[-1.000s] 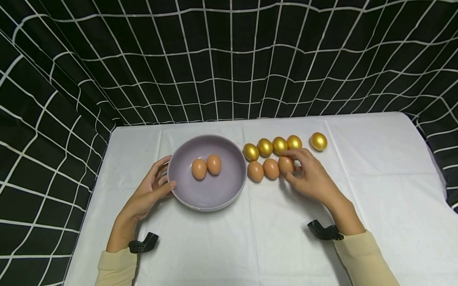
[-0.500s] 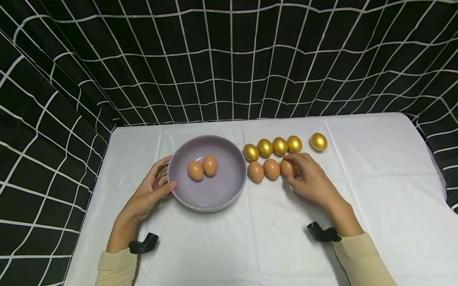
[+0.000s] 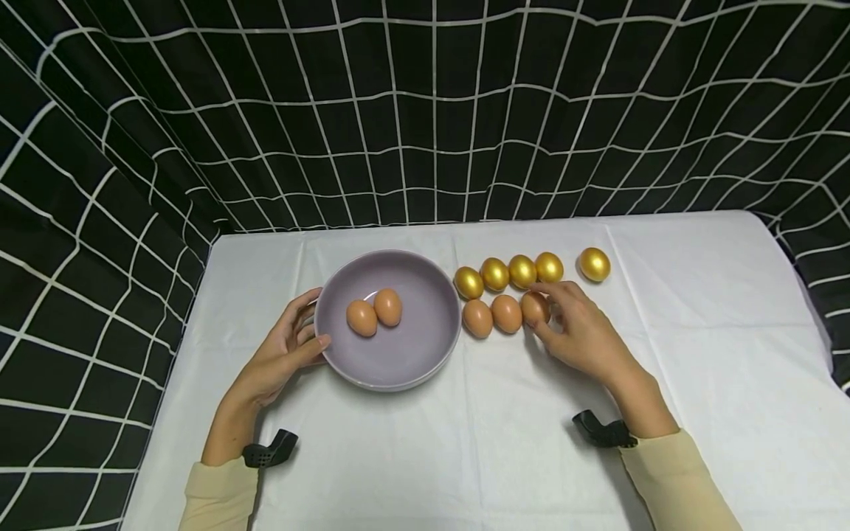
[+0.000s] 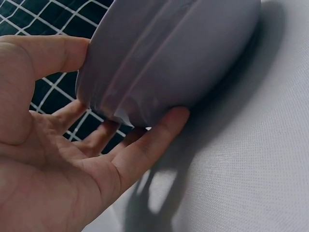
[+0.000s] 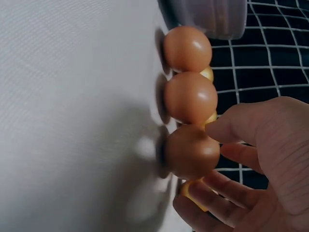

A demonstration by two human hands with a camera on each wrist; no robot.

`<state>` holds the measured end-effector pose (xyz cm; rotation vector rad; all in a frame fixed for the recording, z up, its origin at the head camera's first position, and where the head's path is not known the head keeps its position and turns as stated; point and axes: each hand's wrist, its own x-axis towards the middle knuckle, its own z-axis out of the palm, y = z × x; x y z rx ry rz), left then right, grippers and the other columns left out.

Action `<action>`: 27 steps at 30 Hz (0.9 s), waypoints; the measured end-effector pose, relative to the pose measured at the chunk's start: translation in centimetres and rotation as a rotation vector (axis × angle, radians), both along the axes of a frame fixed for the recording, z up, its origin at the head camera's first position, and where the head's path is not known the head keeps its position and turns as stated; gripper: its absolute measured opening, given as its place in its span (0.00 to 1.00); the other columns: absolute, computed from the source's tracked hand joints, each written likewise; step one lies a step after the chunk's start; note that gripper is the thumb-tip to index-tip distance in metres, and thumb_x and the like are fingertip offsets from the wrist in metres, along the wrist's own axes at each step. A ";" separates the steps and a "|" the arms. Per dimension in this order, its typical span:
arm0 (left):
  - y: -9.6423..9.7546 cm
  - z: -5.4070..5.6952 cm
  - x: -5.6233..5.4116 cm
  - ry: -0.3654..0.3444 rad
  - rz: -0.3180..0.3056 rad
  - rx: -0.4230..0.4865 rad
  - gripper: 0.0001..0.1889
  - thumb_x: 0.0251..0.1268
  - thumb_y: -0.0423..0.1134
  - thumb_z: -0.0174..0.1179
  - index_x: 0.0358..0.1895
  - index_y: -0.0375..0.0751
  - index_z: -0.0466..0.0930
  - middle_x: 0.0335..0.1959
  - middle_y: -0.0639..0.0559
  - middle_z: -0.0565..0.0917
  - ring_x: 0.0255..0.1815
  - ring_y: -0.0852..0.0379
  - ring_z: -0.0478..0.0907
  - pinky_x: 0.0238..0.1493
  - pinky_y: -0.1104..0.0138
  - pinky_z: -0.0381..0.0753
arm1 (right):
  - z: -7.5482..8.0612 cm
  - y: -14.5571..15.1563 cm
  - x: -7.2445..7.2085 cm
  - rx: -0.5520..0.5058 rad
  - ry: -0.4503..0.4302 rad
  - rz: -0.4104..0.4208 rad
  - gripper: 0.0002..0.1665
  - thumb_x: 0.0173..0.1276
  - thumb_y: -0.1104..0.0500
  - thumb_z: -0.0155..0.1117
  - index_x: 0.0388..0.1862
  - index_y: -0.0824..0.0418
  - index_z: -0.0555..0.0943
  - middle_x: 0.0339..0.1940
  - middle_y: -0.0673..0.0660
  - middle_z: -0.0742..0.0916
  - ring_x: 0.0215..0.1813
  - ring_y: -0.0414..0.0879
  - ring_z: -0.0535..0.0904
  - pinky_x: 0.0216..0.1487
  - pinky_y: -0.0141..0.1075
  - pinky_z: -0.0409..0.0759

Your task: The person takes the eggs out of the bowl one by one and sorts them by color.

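Note:
My left hand point(image 3: 282, 354) holds the side of a round mauve bowl point(image 3: 392, 361), thumb at the rim and fingers against its outer wall, as the left wrist view shows on the bowl point(image 4: 159, 63). Inside lie two brown eggs, one egg point(image 3: 361, 318) touching the other egg point(image 3: 388, 307). My right hand point(image 3: 581, 332) pinches a brown egg point(image 3: 536, 309) between thumb and fingers, at the right end of a row. To its left sit a middle brown egg point(image 3: 507, 313) and another brown egg point(image 3: 477, 318) close by the bowl. In the right wrist view the thumb touches the pinched egg point(image 5: 192, 152).
Behind the brown row stands a row of several gold eggs point(image 3: 494, 273). One gold egg point(image 3: 594, 264) lies apart at the right. A white cloth point(image 3: 398, 464) covers the table, and a black curtain with white grid lines point(image 3: 425, 118) hangs behind it.
The pinched egg has come slightly toward me, away from the gold row, and sits in line with the brown eggs. Both eggs in the bowl have rolled a little left. The left hand keeps its hold.

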<state>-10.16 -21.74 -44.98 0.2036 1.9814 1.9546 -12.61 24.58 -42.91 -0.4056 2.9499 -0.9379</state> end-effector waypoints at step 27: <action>0.1 0.2 -0.1 0.004 -0.002 0.006 0.43 0.77 0.30 0.60 0.86 0.52 0.47 0.83 0.40 0.57 0.69 0.56 0.76 0.56 0.63 0.89 | 7.0 -7.9 -3.9 -0.030 0.023 0.225 0.24 0.77 0.57 0.61 0.70 0.56 0.79 0.68 0.56 0.81 0.66 0.54 0.79 0.71 0.55 0.76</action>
